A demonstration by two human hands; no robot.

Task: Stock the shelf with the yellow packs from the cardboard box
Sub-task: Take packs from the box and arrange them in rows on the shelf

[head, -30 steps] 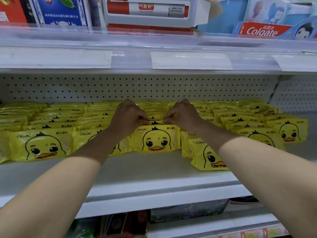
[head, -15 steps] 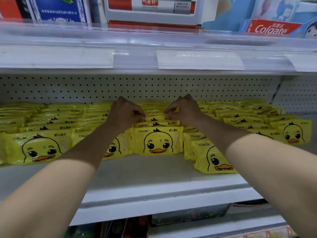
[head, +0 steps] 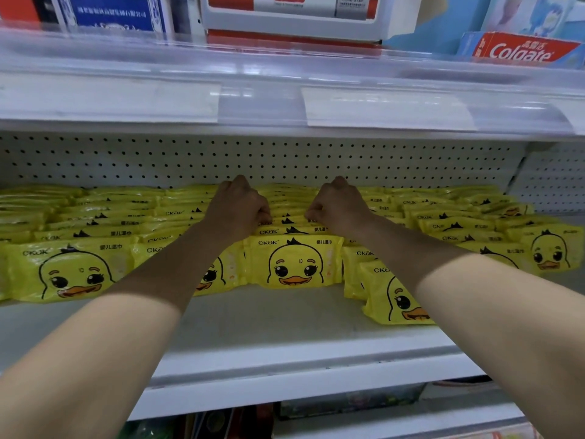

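Yellow packs printed with a duck face stand in rows across the white shelf (head: 285,315). The front pack of the middle row (head: 296,263) faces me upright. Behind it, my left hand (head: 239,205) and my right hand (head: 338,204) reach deep into that row, fingers curled down over the top edges of the packs (head: 288,221) a few places back. Each hand seems to pinch a pack's top corner, the fingertips hidden. One pack (head: 395,299) to the right of the middle row sits forward and skewed. The cardboard box is out of view.
A pegboard wall (head: 285,160) backs the shelf. The shelf above (head: 285,99) has a clear rail with blank labels and holds toothpaste boxes (head: 522,50). The front strip of the pack shelf is bare. A lower shelf (head: 348,403) shows other goods.
Both hands have moved farther back along the middle row, from the front pack's top edge to packs deeper in. The front pack now stands free and upright.
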